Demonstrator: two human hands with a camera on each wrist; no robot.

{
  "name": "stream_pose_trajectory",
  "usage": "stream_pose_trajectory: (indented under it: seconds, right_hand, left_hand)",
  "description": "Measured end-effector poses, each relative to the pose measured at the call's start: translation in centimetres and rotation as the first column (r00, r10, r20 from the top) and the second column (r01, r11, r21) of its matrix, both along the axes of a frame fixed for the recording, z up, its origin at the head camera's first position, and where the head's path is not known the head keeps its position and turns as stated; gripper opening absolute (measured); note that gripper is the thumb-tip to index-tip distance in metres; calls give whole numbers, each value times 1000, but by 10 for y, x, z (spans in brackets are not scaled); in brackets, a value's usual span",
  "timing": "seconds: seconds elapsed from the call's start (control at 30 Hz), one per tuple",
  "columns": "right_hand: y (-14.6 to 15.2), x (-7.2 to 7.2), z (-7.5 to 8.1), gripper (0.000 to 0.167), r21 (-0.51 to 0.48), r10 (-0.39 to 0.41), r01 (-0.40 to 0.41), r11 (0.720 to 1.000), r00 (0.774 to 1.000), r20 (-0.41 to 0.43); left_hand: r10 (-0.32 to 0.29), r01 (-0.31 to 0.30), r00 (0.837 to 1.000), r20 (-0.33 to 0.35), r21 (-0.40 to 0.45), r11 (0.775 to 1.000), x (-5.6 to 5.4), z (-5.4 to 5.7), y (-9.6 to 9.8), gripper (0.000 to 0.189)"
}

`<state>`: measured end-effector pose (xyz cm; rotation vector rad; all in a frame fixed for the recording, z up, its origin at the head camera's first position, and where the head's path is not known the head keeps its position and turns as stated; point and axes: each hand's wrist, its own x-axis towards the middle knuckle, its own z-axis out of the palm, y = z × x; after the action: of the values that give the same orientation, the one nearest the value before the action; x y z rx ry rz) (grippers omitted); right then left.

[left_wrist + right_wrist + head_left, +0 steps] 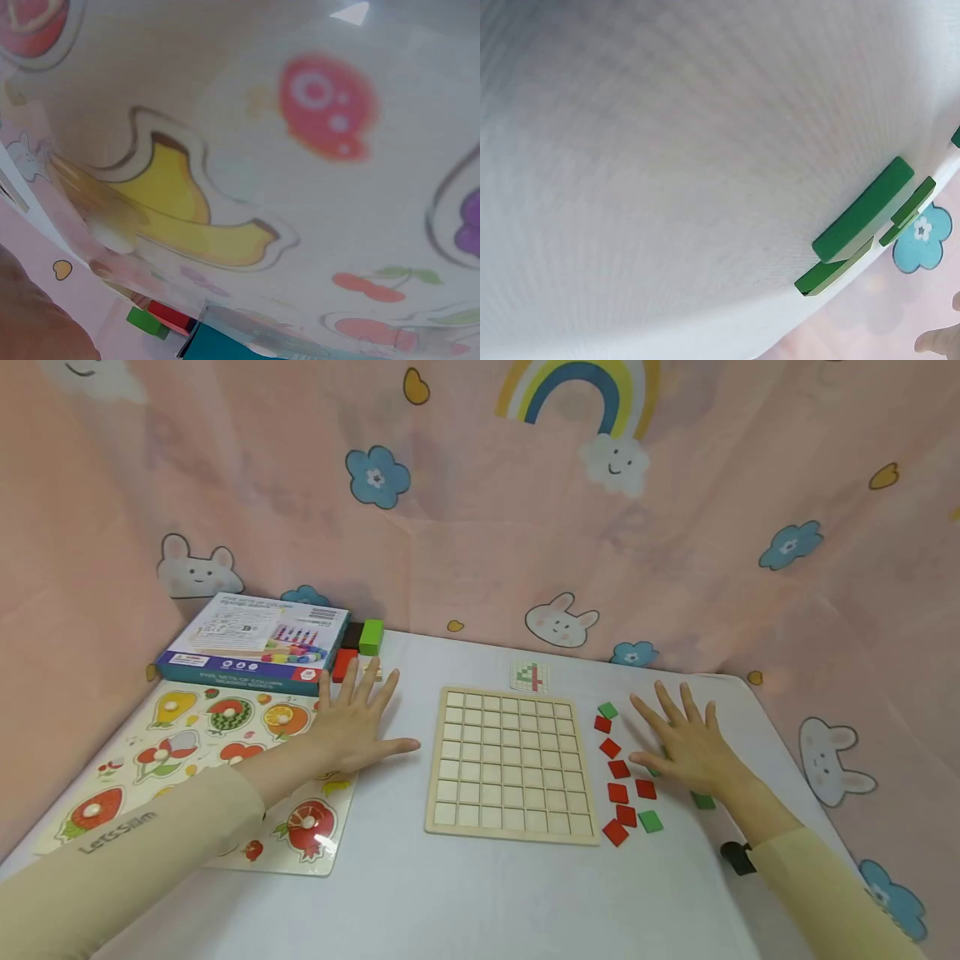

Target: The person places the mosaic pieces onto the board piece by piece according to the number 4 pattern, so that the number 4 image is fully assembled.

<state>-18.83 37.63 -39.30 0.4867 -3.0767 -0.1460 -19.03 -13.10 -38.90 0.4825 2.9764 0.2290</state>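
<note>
My left hand point(351, 727) spreads its fingers over the right edge of a fruit puzzle board point(258, 860), holding nothing. In the left wrist view the board's banana picture point(180, 210) fills much of the frame. On the right, my right hand point(690, 750) is also spread flat, partly covering some green tiles point(703, 801). Between the hands lies a wooden grid board point(512, 766) with bare squares. Several red tiles point(618, 792) and a green tile point(650, 821) lie loose between the grid and my right hand. Close up, a green tile point(864, 210) shows in the right wrist view.
A small pattern card point(529, 677) with green and red squares lies behind the grid board. At the back left is a flat toy box point(255, 639), with a green block point(371, 637) and a red block point(344, 665) beside it. A patterned pink cloth point(465, 543) hangs behind the table.
</note>
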Motion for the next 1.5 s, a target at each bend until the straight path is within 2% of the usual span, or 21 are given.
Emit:
stream_pose_trajectory:
  seconds: [0.27, 0.77, 0.97, 1.07, 1.17, 1.23, 1.3, 1.4, 1.5]
  right_hand:
    - [1, -1, -1, 94, -11, -11, 11, 1000, 1000, -15]
    - [-1, -3, 3, 92, 18, -26, 26, 999, 1000, -2]
    - [-10, -15, 10, 89, 14, -16, 16, 1000, 1000, 10]
    - [-19, -26, 17, 79, 18, 8, -8, 1000, 1000, 4]
    - [-30, -37, 24, 64, -3, 33, -33, 999, 999, 10]
    - [-37, -44, 26, 54, -57, 26, -24, 998, 999, 42]
    - [-42, -51, 27, 46, -137, 14, -1, 991, 995, 96]
    - [-46, -60, 24, 43, -250, -6, 55, 967, 982, 191]
    - [-46, -65, 20, 42, -326, 2, 83, 942, 968, 252]
  left_hand:
    - [-1, 1, 1000, -23, 4, 1000, 0, -2, 0, 108]
    - [-17, 17, 1000, -16, 13, 1000, -2, 2, 2, 108]
    - [-45, 46, 999, -29, 24, 999, -6, 4, 11, 107]
    - [-73, 74, 997, -20, 46, 996, -10, 4, 21, 109]
    - [-115, 114, 993, 24, 62, 992, -15, 4, 32, 113]
    - [-161, 156, 984, 72, 71, 985, -19, 3, 38, 118]
    - [-222, 211, 966, 131, 96, 973, -22, 4, 43, 124]
    - [-307, 280, 924, 227, 141, 950, -27, 7, 48, 133]
    - [-342, 303, 889, 305, 167, 938, -30, 10, 52, 139]
